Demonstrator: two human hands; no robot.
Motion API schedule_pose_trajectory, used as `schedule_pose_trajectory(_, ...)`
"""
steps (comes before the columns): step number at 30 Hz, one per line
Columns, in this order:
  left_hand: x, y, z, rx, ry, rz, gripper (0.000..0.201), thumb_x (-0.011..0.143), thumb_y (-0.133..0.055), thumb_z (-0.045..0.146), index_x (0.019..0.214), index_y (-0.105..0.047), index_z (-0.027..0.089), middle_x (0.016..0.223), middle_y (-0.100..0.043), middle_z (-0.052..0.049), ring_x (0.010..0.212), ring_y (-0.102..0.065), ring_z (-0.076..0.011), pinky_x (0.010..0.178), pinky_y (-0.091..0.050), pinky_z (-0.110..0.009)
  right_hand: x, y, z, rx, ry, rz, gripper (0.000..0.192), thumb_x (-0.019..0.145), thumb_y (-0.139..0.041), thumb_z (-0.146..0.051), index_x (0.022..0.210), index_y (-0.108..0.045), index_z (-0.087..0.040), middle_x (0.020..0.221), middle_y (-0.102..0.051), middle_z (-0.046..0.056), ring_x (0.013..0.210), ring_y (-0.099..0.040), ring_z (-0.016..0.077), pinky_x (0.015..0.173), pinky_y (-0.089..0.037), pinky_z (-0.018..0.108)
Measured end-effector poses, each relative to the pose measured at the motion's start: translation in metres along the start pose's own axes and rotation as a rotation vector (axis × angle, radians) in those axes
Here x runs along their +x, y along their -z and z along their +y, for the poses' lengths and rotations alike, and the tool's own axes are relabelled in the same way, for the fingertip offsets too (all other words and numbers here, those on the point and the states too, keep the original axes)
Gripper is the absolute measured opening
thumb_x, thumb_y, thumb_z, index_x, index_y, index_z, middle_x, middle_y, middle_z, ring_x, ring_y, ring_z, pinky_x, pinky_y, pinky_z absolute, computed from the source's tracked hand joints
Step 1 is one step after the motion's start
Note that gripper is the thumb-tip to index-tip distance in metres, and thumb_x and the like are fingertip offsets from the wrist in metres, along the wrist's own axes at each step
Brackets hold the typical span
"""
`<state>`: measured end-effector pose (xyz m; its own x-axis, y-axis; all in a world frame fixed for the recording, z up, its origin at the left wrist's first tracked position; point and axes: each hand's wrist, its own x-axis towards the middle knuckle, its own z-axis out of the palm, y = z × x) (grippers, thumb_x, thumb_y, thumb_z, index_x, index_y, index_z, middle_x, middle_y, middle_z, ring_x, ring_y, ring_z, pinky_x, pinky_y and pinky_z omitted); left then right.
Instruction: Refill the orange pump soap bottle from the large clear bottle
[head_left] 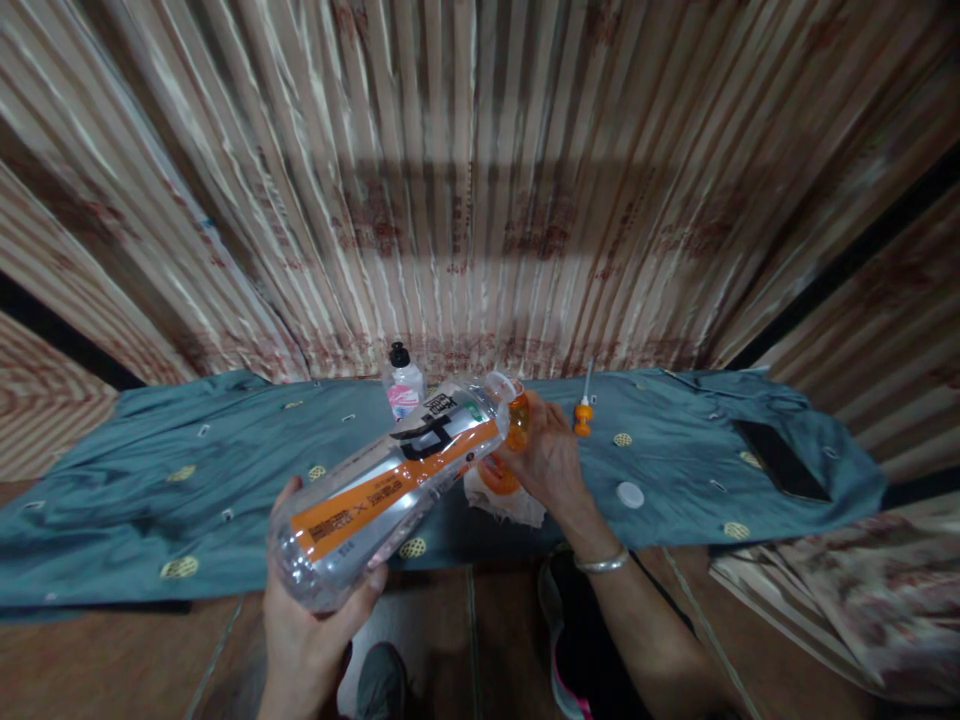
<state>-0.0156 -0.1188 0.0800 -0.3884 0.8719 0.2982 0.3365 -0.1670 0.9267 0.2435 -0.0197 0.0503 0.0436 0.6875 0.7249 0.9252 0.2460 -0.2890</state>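
A large clear plastic bottle point(405, 485) with an orange and silver label lies tilted across the middle, its base in my left hand point(315, 600), whose fingers wrap round it. The neck of the bottle points up to the right and meets a small see-through orange container point(518, 420). My right hand point(551, 455) is closed round that orange container; its fingers partly hide it. Below it, an orange base point(499, 478) rests on a crumpled white tissue point(517, 508). I cannot tell whether the base belongs to the container.
Behind the large bottle stands a small clear bottle point(403, 388) with a black cap. An orange piece with a thin pale stem point(583, 415), a white round lid point(630, 495) and a dark phone point(780, 460) lie to the right on the green cloth point(187, 430). A striped curtain point(465, 180) hangs behind.
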Motion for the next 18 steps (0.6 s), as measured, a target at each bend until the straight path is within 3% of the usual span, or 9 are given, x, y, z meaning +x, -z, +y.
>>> schedule_pose_trajectory(18, -0.0016, 0.0005, 0.0034, 0.017, -0.003, -0.005, 0.092, 0.068, -0.083, 0.054, 0.146, -0.057, 0.014, 0.127, -0.072, -0.018, 0.118, -0.071, -0.0401, 0.114, -0.048, -0.059, -0.0004, 0.0002, 0.0006, 0.002, -0.013, -0.019, 0.052, 0.093, -0.065, -0.051, 0.130, -0.055, -0.015, 0.107, -0.076, 0.016, 0.096, -0.068, 0.0346, 0.086, -0.059, 0.051)
